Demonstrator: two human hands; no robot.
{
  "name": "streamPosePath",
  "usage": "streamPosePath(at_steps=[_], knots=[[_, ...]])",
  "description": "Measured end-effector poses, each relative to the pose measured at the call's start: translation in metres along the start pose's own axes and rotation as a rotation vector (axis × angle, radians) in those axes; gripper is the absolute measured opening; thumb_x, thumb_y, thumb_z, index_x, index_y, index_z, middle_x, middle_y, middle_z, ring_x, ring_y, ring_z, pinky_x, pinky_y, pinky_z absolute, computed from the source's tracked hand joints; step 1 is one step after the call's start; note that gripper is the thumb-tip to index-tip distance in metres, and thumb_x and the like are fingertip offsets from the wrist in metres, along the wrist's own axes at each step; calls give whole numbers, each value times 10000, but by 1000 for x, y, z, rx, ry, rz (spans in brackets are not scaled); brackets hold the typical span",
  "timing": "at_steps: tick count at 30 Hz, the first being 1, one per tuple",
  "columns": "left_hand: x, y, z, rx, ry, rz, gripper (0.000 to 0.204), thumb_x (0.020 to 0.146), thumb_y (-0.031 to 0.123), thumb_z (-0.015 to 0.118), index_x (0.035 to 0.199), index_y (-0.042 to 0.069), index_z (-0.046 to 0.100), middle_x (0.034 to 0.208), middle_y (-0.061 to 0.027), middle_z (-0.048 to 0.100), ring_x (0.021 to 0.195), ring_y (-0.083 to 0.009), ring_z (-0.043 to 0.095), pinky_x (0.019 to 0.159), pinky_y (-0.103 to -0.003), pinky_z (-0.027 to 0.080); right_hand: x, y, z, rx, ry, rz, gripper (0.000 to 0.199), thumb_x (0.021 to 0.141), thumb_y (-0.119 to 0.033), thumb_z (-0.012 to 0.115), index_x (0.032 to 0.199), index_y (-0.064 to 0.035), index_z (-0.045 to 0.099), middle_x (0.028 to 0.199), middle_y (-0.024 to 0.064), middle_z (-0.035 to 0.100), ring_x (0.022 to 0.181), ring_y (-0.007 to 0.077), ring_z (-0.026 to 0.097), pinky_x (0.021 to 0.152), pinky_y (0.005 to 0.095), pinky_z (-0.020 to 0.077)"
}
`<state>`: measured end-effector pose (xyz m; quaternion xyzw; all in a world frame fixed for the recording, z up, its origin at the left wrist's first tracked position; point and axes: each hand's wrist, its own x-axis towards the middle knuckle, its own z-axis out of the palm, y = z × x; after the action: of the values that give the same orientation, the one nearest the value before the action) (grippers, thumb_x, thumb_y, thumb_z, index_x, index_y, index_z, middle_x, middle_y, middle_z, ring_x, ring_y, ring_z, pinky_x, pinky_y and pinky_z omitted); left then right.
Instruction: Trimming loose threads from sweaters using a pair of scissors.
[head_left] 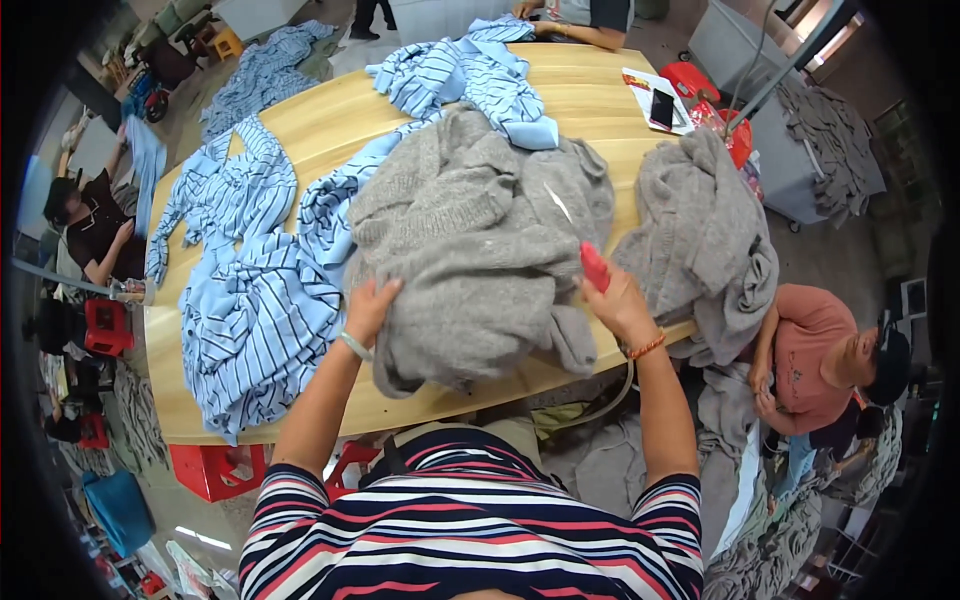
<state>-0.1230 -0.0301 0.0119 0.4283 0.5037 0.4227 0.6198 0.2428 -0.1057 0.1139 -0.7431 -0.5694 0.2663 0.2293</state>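
A heap of grey knit sweaters (450,190) lies on the wooden table in front of me. My left hand (370,312) grips the near-left part of one grey sweater (470,320), its fingers partly hidden at the cloth. In my right hand (620,300) is a pinkish-red handled tool (595,267), pointing up and away over the sweater's right side. Just past it shows a thin white sliver (558,202); whether that is the tool's blade or a label, I cannot tell. The right fingers close around the handle, next to the sweater's edge.
Blue striped garments (250,290) cover the table's left side, others (455,80) its far side. Another grey sweater pile (700,220) hangs over the right edge. A phone (662,108) rests on paper at the back right. A person (820,350) sits at right; others work around the table.
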Motion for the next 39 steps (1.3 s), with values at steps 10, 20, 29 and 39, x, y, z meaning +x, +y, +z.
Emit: streamPosePath(at_steps=[10,20,29,39], knots=[[-31,46,88,1114,-161,957,454,811,169,641,1237,66,524,1317,-148,483,1246,-331,427,1040,-455,314,-39,-21,1,-161,-187,-6,424,853,-299,630,1228,-114,561,956,235,634,928,430,589,784,465,474],[16,-27,88,1342,-314,749,482,827,432,621,1245,193,586,1466,-113,348,1365,-355,268,1081,-577,180,-60,-37,10,-349,-341,-145,309,847,-306,603,1103,-133,595,768,207,645,773,394,630,706,478,482],[12,-27,87,1242,-316,736,415,799,434,653,1154,221,658,1463,-184,326,1378,-393,227,1095,-587,145,-39,-54,20,-366,-432,-127,278,846,-299,605,1012,-75,602,783,205,655,812,389,639,731,480,482],[14,-31,79,1081,-316,738,376,798,382,673,1139,222,668,1469,-199,308,1373,-412,217,1119,-544,111,-28,-57,26,-372,-376,-29,326,842,-323,598,1051,-73,606,859,214,659,869,395,631,779,482,475]])
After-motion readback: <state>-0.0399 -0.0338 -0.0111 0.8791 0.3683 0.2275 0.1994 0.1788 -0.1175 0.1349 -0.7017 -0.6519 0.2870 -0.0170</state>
